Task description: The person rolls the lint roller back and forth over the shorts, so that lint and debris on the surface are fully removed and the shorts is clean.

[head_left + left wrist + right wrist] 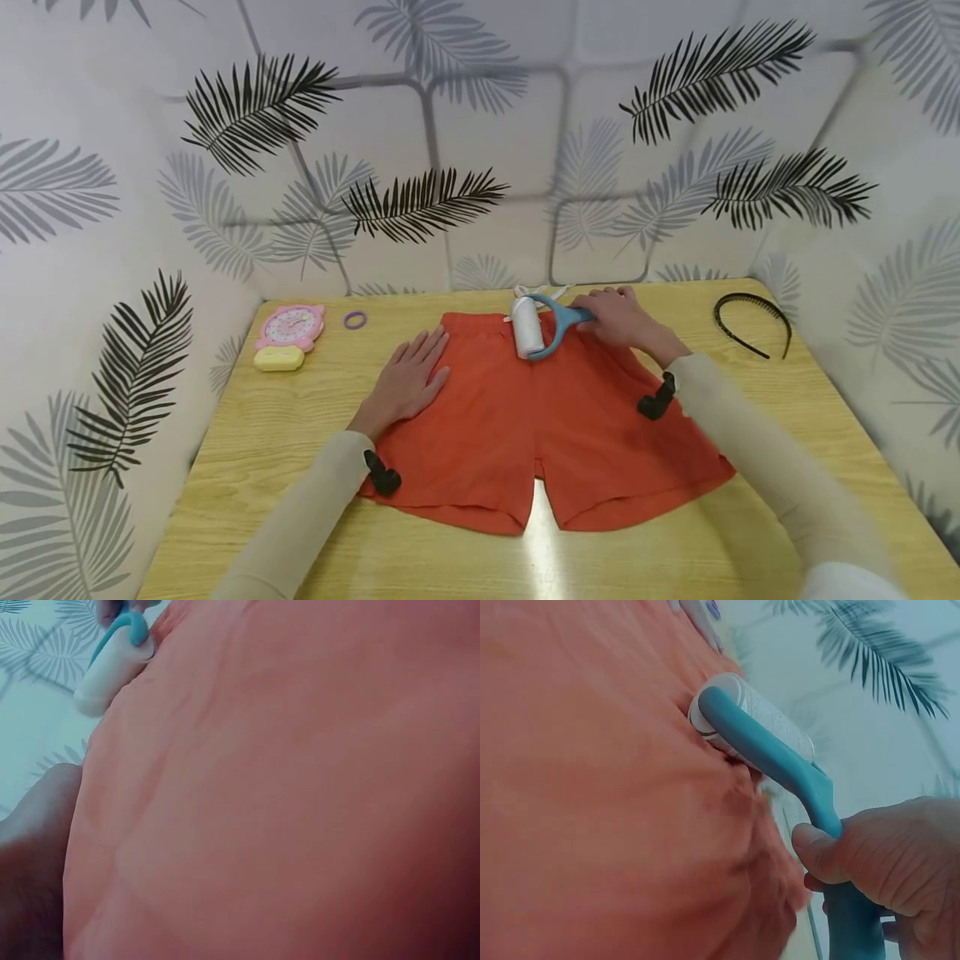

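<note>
A right hand (617, 317) gripped the roller (528, 327) at 12 o'clock on shorts (480, 417), apparently to clean them, while a flat left hand (408, 375), grasping nothing, lay toward 10; next, a stroke toward 6 seemed needed.

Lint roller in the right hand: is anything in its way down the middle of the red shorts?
Nothing visible is. Below the lint roller, which the right hand holds, the middle of the red shorts lies bare. The left hand rests at one side edge, off that path.
</note>
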`<action>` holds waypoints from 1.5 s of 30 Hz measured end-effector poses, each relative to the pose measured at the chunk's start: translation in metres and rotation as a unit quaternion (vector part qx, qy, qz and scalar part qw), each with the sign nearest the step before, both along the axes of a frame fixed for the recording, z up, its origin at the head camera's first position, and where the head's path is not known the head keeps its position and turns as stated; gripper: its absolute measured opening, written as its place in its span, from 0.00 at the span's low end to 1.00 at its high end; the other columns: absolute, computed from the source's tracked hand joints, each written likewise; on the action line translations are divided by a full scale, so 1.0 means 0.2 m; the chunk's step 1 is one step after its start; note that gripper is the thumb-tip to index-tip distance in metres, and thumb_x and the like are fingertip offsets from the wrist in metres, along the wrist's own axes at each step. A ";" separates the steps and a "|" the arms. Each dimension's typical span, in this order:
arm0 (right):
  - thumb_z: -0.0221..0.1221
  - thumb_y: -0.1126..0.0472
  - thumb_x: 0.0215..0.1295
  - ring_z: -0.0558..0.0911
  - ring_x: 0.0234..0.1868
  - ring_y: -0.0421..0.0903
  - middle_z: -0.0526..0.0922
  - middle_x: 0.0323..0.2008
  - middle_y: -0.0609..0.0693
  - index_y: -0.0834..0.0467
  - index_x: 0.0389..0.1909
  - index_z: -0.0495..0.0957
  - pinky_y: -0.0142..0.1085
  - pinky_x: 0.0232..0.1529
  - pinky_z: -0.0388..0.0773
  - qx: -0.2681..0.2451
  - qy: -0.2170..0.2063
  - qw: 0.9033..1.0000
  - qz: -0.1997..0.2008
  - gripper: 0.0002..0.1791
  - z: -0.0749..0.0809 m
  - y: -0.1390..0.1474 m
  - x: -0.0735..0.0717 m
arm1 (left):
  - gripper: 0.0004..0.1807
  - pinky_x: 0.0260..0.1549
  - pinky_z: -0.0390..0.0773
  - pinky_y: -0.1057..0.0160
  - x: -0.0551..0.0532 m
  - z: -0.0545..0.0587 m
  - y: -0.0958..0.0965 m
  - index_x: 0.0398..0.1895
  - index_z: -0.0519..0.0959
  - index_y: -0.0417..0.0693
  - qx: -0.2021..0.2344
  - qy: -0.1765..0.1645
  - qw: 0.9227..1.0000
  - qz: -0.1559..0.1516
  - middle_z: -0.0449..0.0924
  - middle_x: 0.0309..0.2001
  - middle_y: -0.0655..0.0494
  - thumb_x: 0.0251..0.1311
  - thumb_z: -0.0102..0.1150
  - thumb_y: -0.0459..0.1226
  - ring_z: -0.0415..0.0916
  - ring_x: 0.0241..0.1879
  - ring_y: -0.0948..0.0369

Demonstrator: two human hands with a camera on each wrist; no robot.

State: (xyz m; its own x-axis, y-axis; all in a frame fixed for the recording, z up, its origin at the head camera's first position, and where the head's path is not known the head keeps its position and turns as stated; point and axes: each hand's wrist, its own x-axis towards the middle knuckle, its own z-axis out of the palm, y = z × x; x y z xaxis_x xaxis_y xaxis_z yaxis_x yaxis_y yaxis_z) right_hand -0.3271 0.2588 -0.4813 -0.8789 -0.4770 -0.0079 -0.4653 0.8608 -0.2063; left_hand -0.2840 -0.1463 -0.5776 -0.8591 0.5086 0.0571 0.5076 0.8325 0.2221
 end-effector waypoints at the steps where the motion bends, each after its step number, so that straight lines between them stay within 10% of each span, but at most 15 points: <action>1: 0.65 0.58 0.73 0.79 0.55 0.63 0.84 0.49 0.58 0.55 0.62 0.81 0.63 0.56 0.65 -0.002 -0.003 1.000 -0.006 0.19 0.00 0.04 0.00 | 0.37 0.80 0.42 0.46 0.00 -0.01 0.00 0.87 0.45 0.54 0.001 0.003 1.000 0.000 0.41 0.86 0.57 0.82 0.32 0.56 0.39 0.84 0.53; 27: 0.71 0.62 0.66 0.85 0.42 0.59 0.88 0.44 0.64 0.68 0.52 0.85 0.56 0.44 0.77 -0.048 -0.023 0.997 -0.048 0.18 0.00 0.61 0.09 | 0.37 0.81 0.41 0.47 0.01 0.02 0.01 0.87 0.45 0.55 -0.006 0.008 1.000 0.008 0.42 0.86 0.58 0.82 0.35 0.55 0.39 0.84 0.52; 36: 0.69 0.66 0.67 0.83 0.39 0.55 0.88 0.42 0.62 0.70 0.54 0.84 0.48 0.41 0.78 -0.147 0.012 0.989 -0.030 0.17 0.06 0.53 0.10 | 0.37 0.81 0.41 0.47 0.01 0.03 0.00 0.87 0.45 0.55 -0.006 0.006 1.000 0.008 0.41 0.86 0.58 0.82 0.34 0.56 0.39 0.84 0.53; 45: 0.70 0.65 0.66 0.82 0.39 0.51 0.87 0.42 0.56 0.64 0.53 0.86 0.47 0.40 0.78 -0.152 0.028 0.987 0.037 0.16 0.18 0.17 0.14 | 0.36 0.81 0.40 0.46 0.01 0.02 0.01 0.87 0.46 0.54 0.003 0.005 1.000 0.005 0.41 0.86 0.57 0.82 0.35 0.54 0.39 0.84 0.52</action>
State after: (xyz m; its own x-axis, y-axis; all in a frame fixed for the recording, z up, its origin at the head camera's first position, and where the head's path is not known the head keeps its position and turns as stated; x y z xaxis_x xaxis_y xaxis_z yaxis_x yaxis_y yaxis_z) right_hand -0.2985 0.2923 -0.4450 -0.8365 -0.5127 0.1933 -0.5426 0.7263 -0.4220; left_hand -0.2821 -0.1445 -0.5740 -0.8636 0.4995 0.0690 0.5015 0.8364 0.2213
